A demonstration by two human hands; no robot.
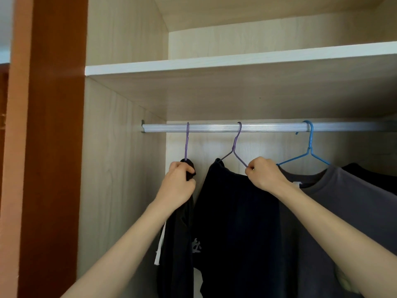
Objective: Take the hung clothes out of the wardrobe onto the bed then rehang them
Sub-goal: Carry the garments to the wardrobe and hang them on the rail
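- Left hand [178, 186] is recorded curled round the bunched neck of the black garment [178, 244], just under the stem of the leftmost purple hanger [186, 143]. Right hand [265, 174] is pinched on the sloping arm of the second purple hanger [236, 145], which carries the navy garment [236, 222].
- Where are the clothes noted?
- All three hooks are seated over the rail [268, 127] inside the wardrobe [120, 168]. The grey T-shirt [335, 201] hangs on the blue hanger [310, 145] to the right, touched by neither hand. The bed is not in view. Whether lifting off or settling back is in hand cannot be told.
- Risks to be logged?
- On the left, cloth rather than wire appears to be gripped. If it is pulled, the garment could be dragged off its hanger and dropped. On the right, a one-sided pinch is judged likely to tip the hanger, so the navy garment may slide off the lower shoulder. If the hooks are not raised clear of the rail before being drawn forward, snagging is to be expected.
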